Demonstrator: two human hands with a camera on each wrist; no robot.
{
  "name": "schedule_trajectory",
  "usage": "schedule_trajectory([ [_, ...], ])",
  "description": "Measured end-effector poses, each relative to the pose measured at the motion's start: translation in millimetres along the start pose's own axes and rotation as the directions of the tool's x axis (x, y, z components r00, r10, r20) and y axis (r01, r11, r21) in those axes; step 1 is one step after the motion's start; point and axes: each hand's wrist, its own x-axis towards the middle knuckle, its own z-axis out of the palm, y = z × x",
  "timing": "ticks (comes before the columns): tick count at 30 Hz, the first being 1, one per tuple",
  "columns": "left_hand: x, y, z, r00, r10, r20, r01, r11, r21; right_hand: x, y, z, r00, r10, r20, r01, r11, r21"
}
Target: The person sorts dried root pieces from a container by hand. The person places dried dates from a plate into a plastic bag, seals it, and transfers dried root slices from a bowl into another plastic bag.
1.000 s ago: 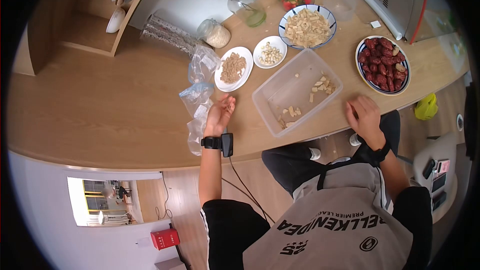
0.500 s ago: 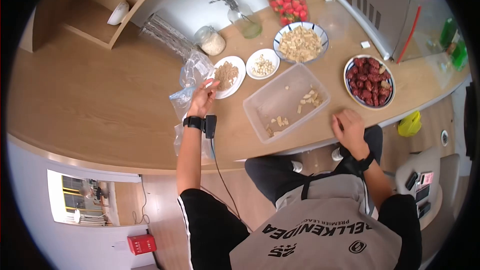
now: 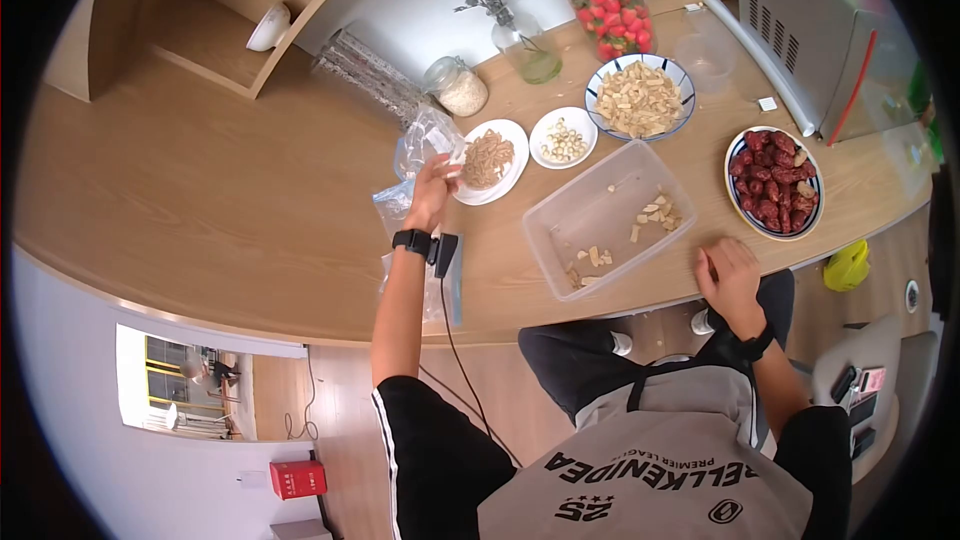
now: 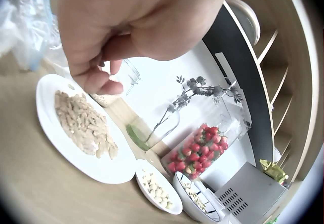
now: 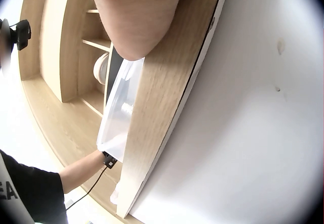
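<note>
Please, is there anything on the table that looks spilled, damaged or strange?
No clear spill or damage. Only slightly odd: a few pale tan pieces lie among the wrinkled dark-red fruits in the blue-rimmed round bowl, unlike the rest in colour.

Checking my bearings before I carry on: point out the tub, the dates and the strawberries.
Tub [image 3: 593, 220]: head view, on a bare patch of its floor.
Dates [image 3: 775, 182]: head view, about the middle of the pile.
Strawberries [image 4: 196, 147]: left wrist view, on a berry near the heap's middle.
</note>
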Motion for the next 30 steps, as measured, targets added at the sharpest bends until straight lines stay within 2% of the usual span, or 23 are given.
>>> schedule_trajectory([
  [1, 8.8, 6.2, 1.3, 0.998, 0.048, -0.032, -0.048, 0.999, -0.017, 0.8, -0.1, 0.0, 1.0, -0.002, 0.002, 0.002, 1.0, -0.008],
  [3, 23.5, 18.8, 1.5, 0.998, 0.06, -0.007, -0.061, 0.998, -0.032, 0.6, 0.0, 0.9, 1.0, -0.007, -0.013, 0.007, 1.0, -0.013],
  [5, 31.6, 24.6, 6.1, 0.985, 0.169, -0.019, -0.164, 0.974, 0.155, 0.7, 2.3, 0.1, 1.0, -0.012, -0.024, 0.011, 1.0, -0.026],
  [6, 31.6, 24.4, 6.2, 0.985, 0.174, 0.005, -0.173, 0.974, 0.148, 0.8, 2.1, 0.1, 1.0, -0.009, -0.026, 0.009, 1.0, -0.016],
  [9, 55.0, -7.7, -10.6, 0.978, 0.208, 0.016, -0.209, 0.971, 0.117, 0.5, 2.2, -0.3, 0.999, 0.004, -0.032, -0.005, 1.0, -0.007],
  [10, 38.8, -0.7, 3.5, 0.979, 0.202, 0.011, -0.202, 0.973, 0.116, 0.1, 0.8, 0.1, 0.999, -0.001, -0.033, 0.001, 1.0, -0.005],
  [13, 50.4, -8.6, -7.8, 0.978, 0.208, 0.022, -0.209, 0.976, 0.057, 1.0, -1.3, -0.1, 1.0, 0.006, -0.015, -0.007, 1.0, -0.024],
  [14, 57.4, -10.5, -1.1, 0.954, 0.299, 0.007, -0.298, 0.947, 0.118, 1.6, -1.6, 0.7, 1.0, 0.001, -0.017, -0.001, 1.0, -0.022],
  [15, 60.0, -10.3, -3.1, 0.952, 0.305, 0.004, -0.303, 0.946, 0.115, 1.6, -1.1, 0.1, 1.0, -0.013, -0.028, 0.013, 1.0, -0.019],
  [17, 55.2, 1.2, 4.1, 0.97, 0.222, -0.096, -0.212, 0.972, 0.106, 3.5, 1.7, -1.3, 0.999, -0.024, -0.045, 0.023, 0.999, -0.029],
  [18, 57.4, -1.2, 2.0, 0.971, 0.224, -0.086, -0.215, 0.971, 0.107, 3.0, 1.9, -0.7, 0.998, -0.021, -0.054, 0.02, 1.0, -0.018],
  [20, 69.6, -21.4, -18.2, 0.986, 0.16, 0.047, -0.165, 0.902, 0.399, -1.2, 1.0, 0.8, 0.998, 0.003, -0.065, -0.003, 1.0, -0.005],
  [21, 66.9, -31.4, -20.4, 0.986, 0.156, 0.054, -0.164, 0.898, 0.408, -0.7, 2.0, 0.5, 0.999, 0.0, -0.047, -0.001, 1.0, -0.016],
  [23, 50.9, -47.9, -21.3, 0.976, 0.201, 0.087, -0.207, 0.718, 0.664, -2.0, 1.2, 1.2, 1.0, -0.003, -0.026, 0.002, 1.0, -0.018],
  [24, 62.1, -72.4, -30.2, 0.921, 0.379, 0.09, -0.328, 0.627, 0.707, -1.8, 1.2, 1.7, 0.999, -0.004, -0.034, 0.003, 1.0, -0.025],
  [28, 67.8, -76.7, -26.2, 0.887, 0.457, 0.065, -0.356, 0.586, 0.728, 1.6, 0.4, 0.9, 0.999, -0.014, -0.041, 0.012, 0.999, -0.044],
  [30, 65.2, -60.7, -13.1, 0.909, 0.409, 0.081, -0.352, 0.649, 0.675, -0.8, 2.4, 3.1, 0.999, -0.011, -0.047, 0.009, 0.999, -0.05],
])
